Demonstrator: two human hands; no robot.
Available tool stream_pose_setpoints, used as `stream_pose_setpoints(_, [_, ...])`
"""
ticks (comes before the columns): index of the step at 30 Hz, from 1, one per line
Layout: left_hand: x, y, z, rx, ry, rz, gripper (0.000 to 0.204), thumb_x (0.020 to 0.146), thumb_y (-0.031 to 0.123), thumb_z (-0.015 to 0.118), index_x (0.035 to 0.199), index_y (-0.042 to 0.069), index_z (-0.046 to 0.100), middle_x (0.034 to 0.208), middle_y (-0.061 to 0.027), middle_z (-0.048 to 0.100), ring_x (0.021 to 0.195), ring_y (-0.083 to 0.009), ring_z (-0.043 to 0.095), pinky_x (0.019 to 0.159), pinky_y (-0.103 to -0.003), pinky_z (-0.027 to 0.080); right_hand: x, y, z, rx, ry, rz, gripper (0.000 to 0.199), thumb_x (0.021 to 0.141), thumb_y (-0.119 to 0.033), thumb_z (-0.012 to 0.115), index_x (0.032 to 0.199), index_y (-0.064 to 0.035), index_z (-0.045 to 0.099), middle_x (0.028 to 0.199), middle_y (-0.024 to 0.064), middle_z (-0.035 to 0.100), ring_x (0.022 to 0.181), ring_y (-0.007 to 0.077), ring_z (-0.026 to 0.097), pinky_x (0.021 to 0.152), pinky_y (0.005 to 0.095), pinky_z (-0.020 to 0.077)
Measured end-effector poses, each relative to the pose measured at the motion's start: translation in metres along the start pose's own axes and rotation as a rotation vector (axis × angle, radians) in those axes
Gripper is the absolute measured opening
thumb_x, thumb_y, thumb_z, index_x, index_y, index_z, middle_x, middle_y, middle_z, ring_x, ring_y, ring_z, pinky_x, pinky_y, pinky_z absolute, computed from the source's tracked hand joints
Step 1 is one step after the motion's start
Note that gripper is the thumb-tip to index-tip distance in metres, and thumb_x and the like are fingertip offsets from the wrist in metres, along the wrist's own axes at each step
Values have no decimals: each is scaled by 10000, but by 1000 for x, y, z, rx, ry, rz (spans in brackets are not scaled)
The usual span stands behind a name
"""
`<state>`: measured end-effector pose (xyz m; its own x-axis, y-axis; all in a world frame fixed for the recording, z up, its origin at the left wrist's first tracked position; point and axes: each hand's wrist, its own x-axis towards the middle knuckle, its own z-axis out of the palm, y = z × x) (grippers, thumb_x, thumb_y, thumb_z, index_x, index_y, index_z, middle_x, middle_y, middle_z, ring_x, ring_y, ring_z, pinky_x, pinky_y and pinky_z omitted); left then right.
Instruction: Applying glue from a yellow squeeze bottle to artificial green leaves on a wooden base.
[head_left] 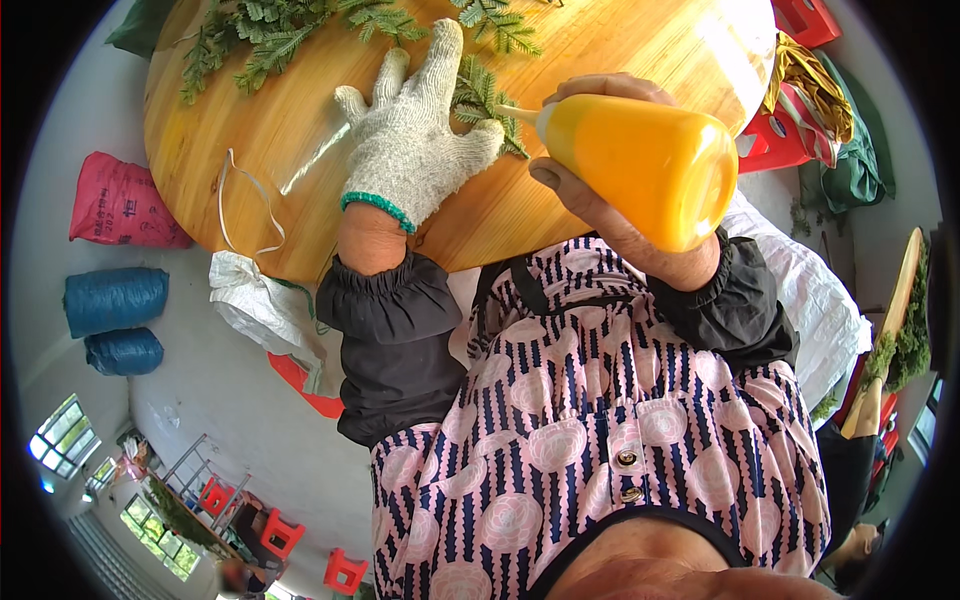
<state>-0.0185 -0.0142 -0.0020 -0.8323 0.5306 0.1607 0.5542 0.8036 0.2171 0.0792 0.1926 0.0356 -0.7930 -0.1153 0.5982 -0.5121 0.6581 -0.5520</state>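
My left hand wears a pale knitted glove with a green cuff. Its fingers are spread over the round wooden table, touching or just beside a small green fir-like sprig. In my bare right hand is a yellow squeeze bottle, tilted so its thin nozzle points left at that sprig. The nozzle tip is close to the needles; whether it touches them I cannot tell. More green sprigs lie along the far side of the table, just beyond my left fingertips.
A white strap lies by the table's left edge, above a white woven sack. Pink and blue bags stand on the floor to the left. Red stools are at the right, one with cloths on it.
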Motion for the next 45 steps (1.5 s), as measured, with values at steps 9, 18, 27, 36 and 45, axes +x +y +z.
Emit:
stream_pose_setpoints(9, [-2, -1, -1, -8, -62, 39, 945, 849, 478, 705, 1639, 204, 267, 1582, -128, 469, 1514, -422, 312, 1171, -751, 114, -9, -4, -6, 147, 3, 113, 341, 756, -113, 882, 1047, -31, 724, 1179, 130, 684, 1061, 300, 659, 881, 393, 549])
stream_pose_setpoints(18, [-3, -12, 7, 21, -79, 81, 781, 951, 432, 613, 1634, 243, 285, 1661, -69, 358, 1523, -443, 278, 1153, -782, 114, -16, 4, -6, 21, 40, -38, 440, 762, -234, 913, 1095, -54, 689, 1090, 135, 689, 974, 341, 671, 842, 412, 559])
stream_pose_setpoints(27, [-2, -14, 9, 1, -41, 98, 776, 943, 427, 625, 1627, 252, 305, 1646, -72, 384, 1508, -457, 300, 1136, -797, 138, -24, 1, -11, 61, -1, 51, 452, 751, -241, 919, 1093, -51, 692, 1116, 134, 676, 968, 341, 669, 834, 413, 557])
stream_pose_setpoints(36, [0, -18, 7, -19, -26, 62, 747, 924, 403, 657, 1602, 274, 370, 1623, -59, 425, 1506, -435, 315, 1165, -767, 127, -28, 1, -13, 61, 11, 55, 385, 757, -218, 904, 1035, -56, 693, 1100, 122, 674, 965, 326, 664, 795, 404, 558])
stream_pose_setpoints(45, [-14, -13, -2, -249, 183, 26, 451, 843, 183, 723, 1292, 223, 726, 1294, -47, 698, 1239, -318, 582, 1160, -559, 280, -51, 9, -28, 594, 137, 538, 408, 811, 2, 790, 1194, 18, 650, 1137, 122, 682, 1025, 238, 676, 908, 367, 546])
